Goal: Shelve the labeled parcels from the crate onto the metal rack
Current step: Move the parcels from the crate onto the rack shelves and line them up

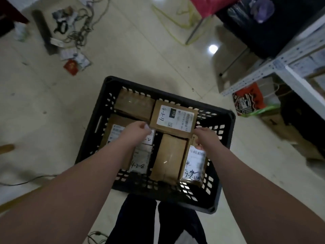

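Left grip (pixel 140 128) curls its fingers at the near left corner of the labelled box (pixel 174 117) and looks to be pinching it. Right grip (pixel 204 135) sits at the near right corner with its fingers hidden under the hand, so whether it holds the box or only touches it cannot be told.

White metal rack (pixel 281 63) stands at about 2 o'clock from the crate, well apart from it, on the right grip's side. Black crate (pixel 226 138) sits on the floor (pixel 52 120) straight ahead of the person's legs, packed with parcels (pixel 168 159).

Inside it the labelled box lies in the 1 o'clock corner, label up, its near edge overlapping the parcel below. Its long axis runs roughly from 9 to 3 o'clock, so the two grips meet it at either end of that near edge. Judged from this, the lift goes up and swings toward 2 o'clock, led by the right arm.

A smaller labelled packet (pixel 194 164) lies at 5 o'clock, just beneath the right wrist, and could get brushed.
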The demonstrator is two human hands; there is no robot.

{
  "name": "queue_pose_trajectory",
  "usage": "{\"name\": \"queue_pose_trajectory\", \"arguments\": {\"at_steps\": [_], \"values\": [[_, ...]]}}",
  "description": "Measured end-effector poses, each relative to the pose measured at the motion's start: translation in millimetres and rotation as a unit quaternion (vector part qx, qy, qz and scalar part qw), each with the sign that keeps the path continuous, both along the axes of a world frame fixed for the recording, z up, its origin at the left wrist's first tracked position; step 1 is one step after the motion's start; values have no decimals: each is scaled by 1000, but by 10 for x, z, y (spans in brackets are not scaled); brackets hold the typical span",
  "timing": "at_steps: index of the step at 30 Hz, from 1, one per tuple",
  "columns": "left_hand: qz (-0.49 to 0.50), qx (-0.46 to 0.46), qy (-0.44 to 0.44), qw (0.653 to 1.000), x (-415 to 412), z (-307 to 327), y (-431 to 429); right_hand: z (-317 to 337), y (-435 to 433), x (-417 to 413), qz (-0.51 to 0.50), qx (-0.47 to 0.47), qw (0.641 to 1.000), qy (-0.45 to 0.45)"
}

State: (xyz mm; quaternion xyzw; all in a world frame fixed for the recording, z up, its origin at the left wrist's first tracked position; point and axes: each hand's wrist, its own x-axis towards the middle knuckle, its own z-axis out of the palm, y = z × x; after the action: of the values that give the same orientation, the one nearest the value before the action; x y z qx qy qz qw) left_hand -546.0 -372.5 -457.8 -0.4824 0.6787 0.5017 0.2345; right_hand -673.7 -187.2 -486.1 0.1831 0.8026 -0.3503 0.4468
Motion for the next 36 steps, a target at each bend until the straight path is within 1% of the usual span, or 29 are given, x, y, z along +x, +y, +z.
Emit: {"name": "queue_pose_trajectory", "arguments": {"at_steps": [3,5,9,12,15,19,24,28,30,33,36], "values": [[6,28,10,1000,-137,-254,-77,-242,-43,8,-27,-5,1000,1],[23,64,22,997,-196,-382,-96,-365,-62,20,-56,-14,998,-9],[49,121,20,991,-235,-512,-97,-439,-98,65,-133,-47,989,-36],[54,129,19,990,-237,-504,-91,-416,-78,80,-192,-66,978,-41],[54,113,41,991,-207,-386,-51,-341,-32,114,-237,-108,964,-51],[61,113,74,989,-123,-134,32,-225,0,190,-312,-193,927,-74],[115,174,128,970,15,157,116,49,4,297,-330,-278,898,-91],[116,182,143,966,64,384,82,343,-11,351,-357,-311,877,-84],[132,186,143,963,102,495,52,486,-7,377,-364,-329,868,-74],[151,195,152,957,147,701,15,689,25,437,-352,-354,864,-65],[147,187,174,955,202,912,-15,912,37,459,-337,-363,867,-62]]}}
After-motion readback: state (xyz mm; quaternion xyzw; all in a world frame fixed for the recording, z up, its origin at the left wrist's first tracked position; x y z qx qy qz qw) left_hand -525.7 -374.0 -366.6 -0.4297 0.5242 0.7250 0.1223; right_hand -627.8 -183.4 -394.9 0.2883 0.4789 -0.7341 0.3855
